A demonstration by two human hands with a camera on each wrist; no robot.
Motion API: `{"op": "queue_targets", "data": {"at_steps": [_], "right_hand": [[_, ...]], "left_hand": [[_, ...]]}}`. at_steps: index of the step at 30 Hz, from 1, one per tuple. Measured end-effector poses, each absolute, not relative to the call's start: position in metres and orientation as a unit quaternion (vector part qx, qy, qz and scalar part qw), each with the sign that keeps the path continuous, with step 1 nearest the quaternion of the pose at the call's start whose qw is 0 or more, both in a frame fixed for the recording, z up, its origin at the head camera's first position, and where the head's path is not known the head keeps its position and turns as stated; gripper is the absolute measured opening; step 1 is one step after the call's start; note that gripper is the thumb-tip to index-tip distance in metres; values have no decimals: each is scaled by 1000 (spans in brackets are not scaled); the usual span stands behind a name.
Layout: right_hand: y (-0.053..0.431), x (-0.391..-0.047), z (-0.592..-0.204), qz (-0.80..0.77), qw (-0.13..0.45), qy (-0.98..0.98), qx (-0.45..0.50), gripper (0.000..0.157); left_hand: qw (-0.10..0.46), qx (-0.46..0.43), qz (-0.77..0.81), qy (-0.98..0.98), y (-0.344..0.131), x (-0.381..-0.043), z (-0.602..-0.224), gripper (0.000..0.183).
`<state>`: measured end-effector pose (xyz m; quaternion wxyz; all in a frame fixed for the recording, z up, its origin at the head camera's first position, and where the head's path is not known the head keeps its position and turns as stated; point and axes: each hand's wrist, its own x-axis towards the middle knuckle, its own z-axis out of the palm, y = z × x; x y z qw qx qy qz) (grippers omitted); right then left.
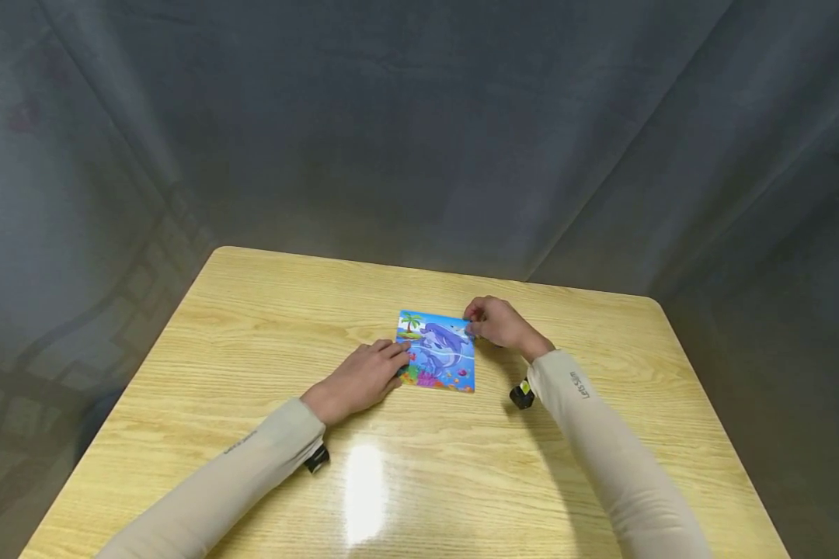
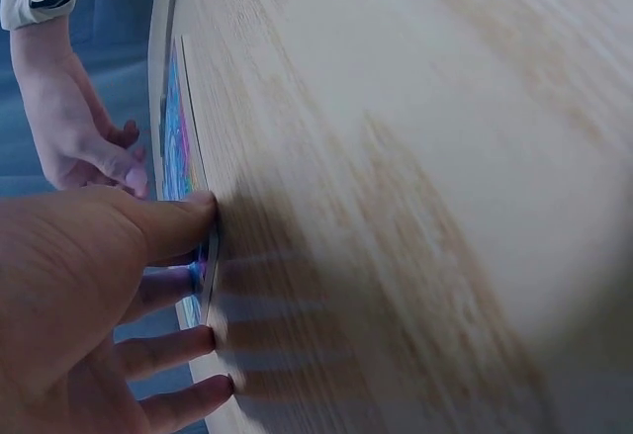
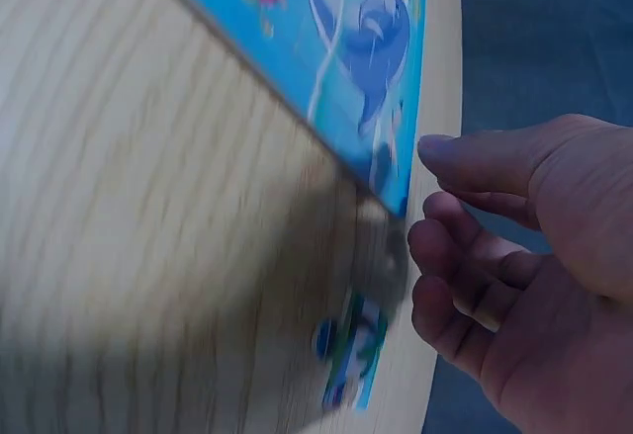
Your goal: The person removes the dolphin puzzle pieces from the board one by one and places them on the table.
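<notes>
A square picture panel (image 1: 454, 361) is laid flat on the light wood-grained table (image 1: 287, 310), a little beyond its middle. Its bright blue ground is filled by an arching purple dolphin (image 1: 442, 335), crossed by a pale curved line. A green palm tree (image 1: 410, 320) is shown in the far left corner, small pink fish are dotted about, and the near edge is lined with green, pink and orange coral (image 1: 429, 379). The panel is seen edge-on as thin in the left wrist view.

The panel's left side is touched by the left hand (image 1: 367, 373), whose fingers are spread, with the thumb tip placed at the near edge. The right hand (image 1: 501, 322) is held at the far right corner, its fingers loosely bent and a gap left between thumb and fingertips; whether the corner is touched cannot be told. Just beside that corner, a small blurred piece (image 3: 354, 350) in green, blue and white is seen in the right wrist view. Both arms are covered by beige sleeves (image 1: 608, 442), and the table is backed by a dark grey curtain (image 1: 391, 155).
</notes>
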<state>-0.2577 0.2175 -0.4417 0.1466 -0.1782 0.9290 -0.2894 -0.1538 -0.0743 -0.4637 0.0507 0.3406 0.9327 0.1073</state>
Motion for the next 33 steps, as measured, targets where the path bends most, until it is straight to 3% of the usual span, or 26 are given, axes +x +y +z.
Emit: {"op": "queue_targets", "data": {"at_steps": [13, 33], "right_hand": [[186, -251, -445, -237, 165, 936, -200, 29], [166, -236, -447, -180, 144, 953, -197, 41]], "left_hand": [[44, 345, 103, 932, -72, -155, -465, 43], [41, 345, 95, 933, -80, -153, -469, 41]]}}
